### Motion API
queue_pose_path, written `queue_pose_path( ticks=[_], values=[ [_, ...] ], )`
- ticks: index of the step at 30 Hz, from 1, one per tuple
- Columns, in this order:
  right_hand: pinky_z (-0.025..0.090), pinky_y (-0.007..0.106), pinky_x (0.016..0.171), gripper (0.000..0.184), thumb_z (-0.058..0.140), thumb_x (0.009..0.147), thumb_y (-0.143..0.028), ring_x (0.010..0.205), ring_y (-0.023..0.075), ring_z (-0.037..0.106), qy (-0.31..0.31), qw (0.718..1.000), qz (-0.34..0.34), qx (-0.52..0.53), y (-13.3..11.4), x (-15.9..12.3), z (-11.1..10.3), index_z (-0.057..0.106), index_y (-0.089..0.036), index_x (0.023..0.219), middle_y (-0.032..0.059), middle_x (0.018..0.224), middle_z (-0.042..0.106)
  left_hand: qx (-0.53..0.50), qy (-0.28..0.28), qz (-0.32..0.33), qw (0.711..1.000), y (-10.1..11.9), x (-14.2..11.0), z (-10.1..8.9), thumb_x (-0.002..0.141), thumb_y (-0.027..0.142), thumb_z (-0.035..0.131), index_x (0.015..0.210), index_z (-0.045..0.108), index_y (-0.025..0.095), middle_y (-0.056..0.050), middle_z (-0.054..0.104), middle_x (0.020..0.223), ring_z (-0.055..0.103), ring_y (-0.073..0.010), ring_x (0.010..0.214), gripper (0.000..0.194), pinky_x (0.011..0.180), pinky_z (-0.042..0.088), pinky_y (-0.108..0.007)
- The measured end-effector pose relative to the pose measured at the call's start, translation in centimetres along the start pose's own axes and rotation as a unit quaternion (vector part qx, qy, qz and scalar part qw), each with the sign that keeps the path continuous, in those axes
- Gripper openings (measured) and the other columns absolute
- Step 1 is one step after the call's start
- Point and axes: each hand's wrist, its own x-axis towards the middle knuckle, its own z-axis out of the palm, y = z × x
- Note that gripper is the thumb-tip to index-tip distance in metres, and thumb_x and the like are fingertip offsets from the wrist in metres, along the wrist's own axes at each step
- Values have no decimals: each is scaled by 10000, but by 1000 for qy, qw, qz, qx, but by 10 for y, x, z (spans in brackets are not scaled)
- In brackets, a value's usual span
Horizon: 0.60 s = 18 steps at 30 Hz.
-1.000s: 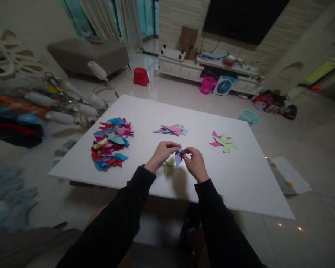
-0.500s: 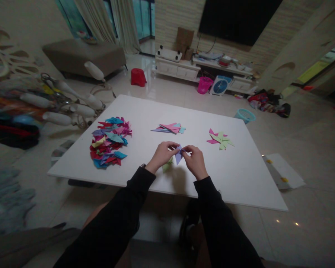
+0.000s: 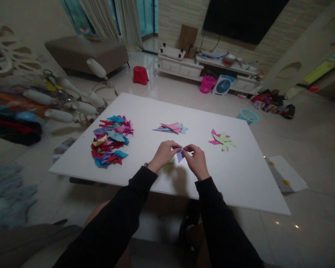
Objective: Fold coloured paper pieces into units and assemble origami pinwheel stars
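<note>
Between my fingertips, above the white table (image 3: 234, 178), is a small purple folded paper piece (image 3: 180, 156). My left hand (image 3: 165, 154) pinches its left side, and my right hand (image 3: 197, 160) pinches its right side. Fingers cover much of its upper part. A green folded paper (image 3: 168, 166) lies on the table below, partly hidden by my left hand. Farther back sits a small stack of pink, blue and purple folded papers (image 3: 175, 127). To the right are green and magenta folded papers (image 3: 223, 141) arranged like a star.
A heap of many-coloured folded paper pieces (image 3: 115, 136) covers the table's left part. Lamp arms with white shades (image 3: 60, 115) stand close to the left edge. A blue basket (image 3: 248, 116) and a red stool (image 3: 140, 75) are on the floor beyond.
The purple paper has turned between my fingers, and less of its top shows now. Both hands keep their pinch on it. The whole view has shifted slightly.
</note>
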Motion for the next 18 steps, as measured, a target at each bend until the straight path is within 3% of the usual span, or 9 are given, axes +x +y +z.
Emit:
queue_pose_path(
  ticks=[6, 18],
  values=[
    [476, 352, 780, 154, 592, 866, -335, 839, 221, 626, 3, 1000, 3, 1, -3, -4, -3, 680, -211, 838, 47, 834, 714, 19, -5, 5, 1000, -1, -5, 2, 855, 244, 671, 864, 810, 230, -69, 763, 884, 664, -229, 870, 140, 862, 478, -354],
    [484, 352, 773, 144, 600, 857, -308, 827, 220, 627, 1, 1000, -5, 5, -2, -2, -2, 677, -216, 777, 41, 818, 714, 20, -13, -9, 1000, -3, 0, 2, 805, 168, 710, 899, 775, 177, -51, 771, 870, 681, -179, 814, 115, 790, 506, -309]
  ],
)
